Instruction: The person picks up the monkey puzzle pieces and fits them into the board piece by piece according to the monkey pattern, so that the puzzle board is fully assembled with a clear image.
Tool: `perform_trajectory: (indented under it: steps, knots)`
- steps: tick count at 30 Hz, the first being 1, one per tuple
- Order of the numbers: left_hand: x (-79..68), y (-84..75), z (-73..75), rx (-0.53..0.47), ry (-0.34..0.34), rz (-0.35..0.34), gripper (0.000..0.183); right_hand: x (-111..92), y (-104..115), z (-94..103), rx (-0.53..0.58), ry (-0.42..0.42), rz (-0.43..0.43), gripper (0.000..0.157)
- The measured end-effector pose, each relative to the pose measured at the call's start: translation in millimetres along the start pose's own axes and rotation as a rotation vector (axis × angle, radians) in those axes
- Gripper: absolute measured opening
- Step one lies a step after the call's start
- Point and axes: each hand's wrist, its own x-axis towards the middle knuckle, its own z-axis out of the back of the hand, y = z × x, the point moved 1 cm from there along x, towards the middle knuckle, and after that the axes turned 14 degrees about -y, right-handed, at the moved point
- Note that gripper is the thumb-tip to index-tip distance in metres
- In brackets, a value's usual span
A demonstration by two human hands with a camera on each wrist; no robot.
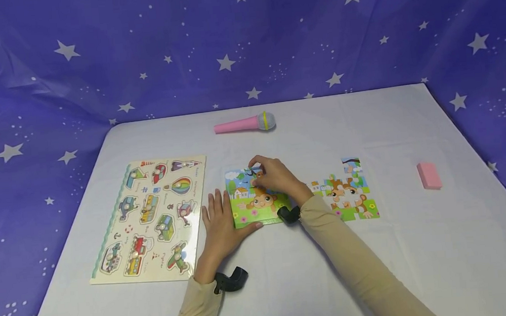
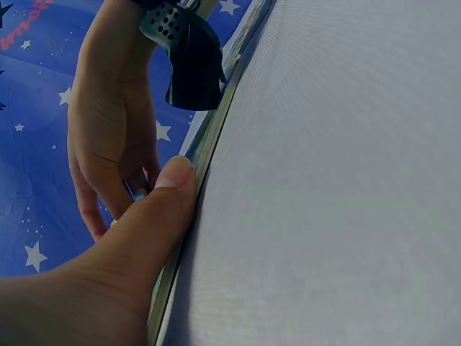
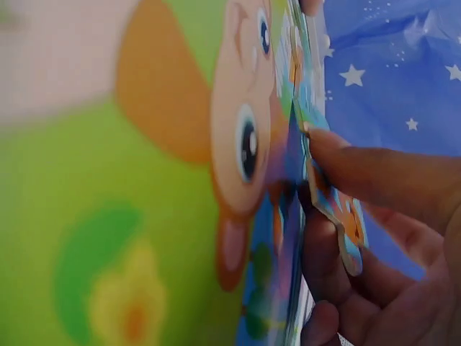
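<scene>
A monkey jigsaw board [image 1: 251,217] lies mid-table, with part of its picture under my right hand [image 1: 277,177]. My right thumb and fingers pinch a jigsaw piece [image 3: 351,220] with blue and orange on it, close over the board. My left hand [image 1: 220,225] lies flat at the board's left side, fingers straight and spread. Its thumb [image 2: 148,223] presses along the board's near edge. To the right of the board, joined or closely laid jigsaw pieces [image 1: 350,202] show another part of a monkey picture, partly covered by my right wrist.
A vehicle peg puzzle [image 1: 153,245] lies at the left, close to my left fingers. Behind the board is a pink toy microphone [image 1: 239,125]. A pink block [image 1: 429,176] sits far right. Starry purple cloth [image 1: 243,39] hangs behind the white table.
</scene>
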Motion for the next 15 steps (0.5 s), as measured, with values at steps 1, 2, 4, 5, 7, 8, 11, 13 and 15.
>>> perform_trajectory:
  steps: [1,2,4,5,7,8,11,13,15]
  knots:
    - [0.0,0.0,0.1,0.000,-0.003,0.000,0.115,0.2,-0.1,-0.9,-0.004,0.002,0.000,0.040]
    - [0.1,-0.1,0.2,0.001,-0.005,-0.001,0.115,0.4,0.0,-1.6,-0.004,0.004,-0.003,0.040]
    - [0.2,-0.2,0.4,0.003,-0.009,-0.002,0.115,0.8,0.6,-2.6,-0.006,-0.001,0.000,0.039]
    - [0.3,-0.3,0.3,0.003,-0.012,-0.002,0.115,1.0,1.1,-3.0,-0.009,-0.004,0.005,0.037]
    - [0.5,-0.4,0.3,0.003,-0.011,-0.001,0.115,1.4,2.0,-3.8,-0.024,-0.015,0.017,0.034]
    - [0.7,-0.4,0.3,0.004,-0.008,-0.001,0.115,1.4,2.6,-4.2,-0.034,-0.020,0.024,0.033]
    - [0.6,-0.6,0.2,0.003,-0.004,0.001,0.115,0.9,3.2,-5.3,-0.098,-0.032,0.067,0.032]
    - [0.4,-0.6,0.1,0.002,-0.002,0.001,0.115,0.3,2.8,-6.2,-0.123,-0.038,0.089,0.031]
    - [0.1,-0.6,-0.3,-0.001,-0.003,0.000,0.115,-0.5,1.6,-6.9,-0.137,-0.043,0.107,0.030]
